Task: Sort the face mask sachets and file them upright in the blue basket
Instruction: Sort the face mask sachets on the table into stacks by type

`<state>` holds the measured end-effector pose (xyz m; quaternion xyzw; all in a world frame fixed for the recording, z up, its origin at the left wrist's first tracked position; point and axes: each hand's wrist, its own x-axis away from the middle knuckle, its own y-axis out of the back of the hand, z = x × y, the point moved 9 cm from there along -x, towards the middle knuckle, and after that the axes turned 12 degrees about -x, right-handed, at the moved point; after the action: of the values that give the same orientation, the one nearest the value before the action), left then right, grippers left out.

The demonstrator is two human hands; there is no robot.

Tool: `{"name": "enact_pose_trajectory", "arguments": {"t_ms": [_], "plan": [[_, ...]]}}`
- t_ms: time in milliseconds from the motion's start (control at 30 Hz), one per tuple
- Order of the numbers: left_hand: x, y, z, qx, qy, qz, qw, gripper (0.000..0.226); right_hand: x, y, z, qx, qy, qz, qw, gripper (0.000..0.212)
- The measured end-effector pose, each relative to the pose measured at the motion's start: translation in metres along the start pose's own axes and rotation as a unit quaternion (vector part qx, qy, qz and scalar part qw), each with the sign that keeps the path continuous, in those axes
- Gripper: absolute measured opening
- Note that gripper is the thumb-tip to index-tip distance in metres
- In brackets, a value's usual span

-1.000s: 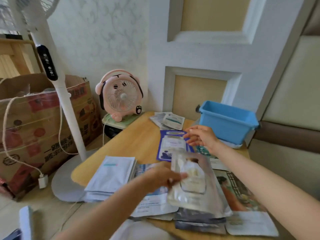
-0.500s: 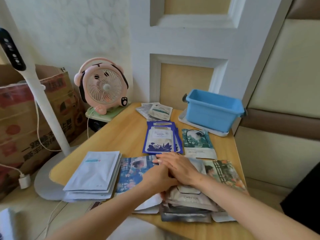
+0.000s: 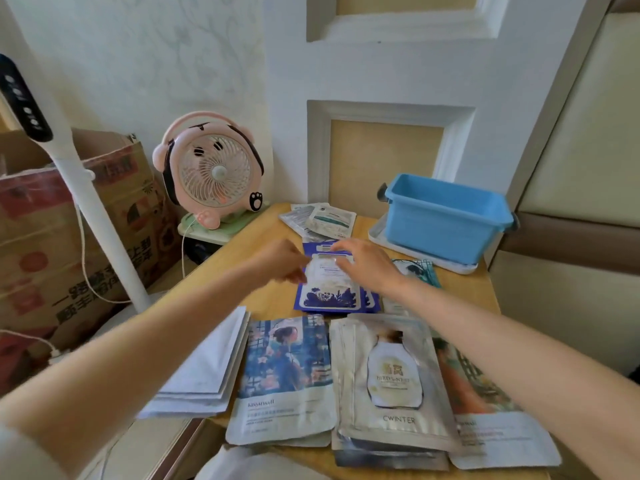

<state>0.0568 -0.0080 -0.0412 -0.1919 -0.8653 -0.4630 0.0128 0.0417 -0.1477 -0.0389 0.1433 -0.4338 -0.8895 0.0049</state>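
Far L: cardboard box (image 3: 52,220) w/ a white standing-fan pole (image 3: 86,202) in front. Pink desk fan (image 3: 211,171) just off the table's (image 3: 242,278) back-L corner.

Near-L edge of the table: stack of plain white sachets (image 3: 207,368), partly under the L forearm. Next to it the kissanwall sachet (image 3: 287,375), lying flat.

L hand (image 3: 280,261) is at the L edge of the blue-and-white sachet stack (image 3: 329,296), mid-table. It's blurred, fingers look curled; can't tell if it pinches a sachet.

R hand (image 3: 367,265) is on the same stack from the R side, fingers fairly straight, laid over its far end. So the stack sits btwn both hands, flat.

Behind it: grey-white sachets (image 3: 325,220), fanned. Near edge: silver CWINTER sachet (image 3: 391,382) atop a pile. Teal sachet (image 3: 422,271) is mostly hidden by the R wrist. An orange-green sachet (image 3: 485,410) lies under the R forearm.

Back-R corner: blue basket (image 3: 446,216) on a white tray (image 3: 381,233), well apart from both hands; no sachets visible in it.
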Motion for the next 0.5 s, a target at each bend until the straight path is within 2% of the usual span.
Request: {"name": "enact_pose_trajectory", "arguments": {"t_ms": [133, 267, 333, 433, 500], "plan": [[-0.066, 0.024, 0.025, 0.109, 0.046, -0.013, 0.993, 0.013, -0.059, -0.005, -0.042, 0.009, -0.088, 0.011, 0.996, 0.045], [-0.133, 0.022, 0.044, 0.242, 0.064, -0.019, 0.968, 0.051, -0.116, -0.019, -0.08, 0.018, -0.119, 0.004, 0.993, 0.061], [-0.165, 0.014, 0.05, 0.314, 0.077, -0.018, 0.946, 0.063, -0.14, -0.03, -0.099, 0.035, -0.145, 0.014, 0.989, 0.079], [-0.207, 0.007, 0.055, 0.452, 0.079, -0.042, 0.887, 0.051, -0.168, -0.05, -0.137, -0.012, -0.222, 0.033, 0.974, 0.113], [-0.229, 0.01, 0.058, 0.497, 0.079, -0.065, 0.862, 0.04, -0.186, -0.062, -0.15, -0.031, -0.226, 0.046, 0.973, 0.129]]}}
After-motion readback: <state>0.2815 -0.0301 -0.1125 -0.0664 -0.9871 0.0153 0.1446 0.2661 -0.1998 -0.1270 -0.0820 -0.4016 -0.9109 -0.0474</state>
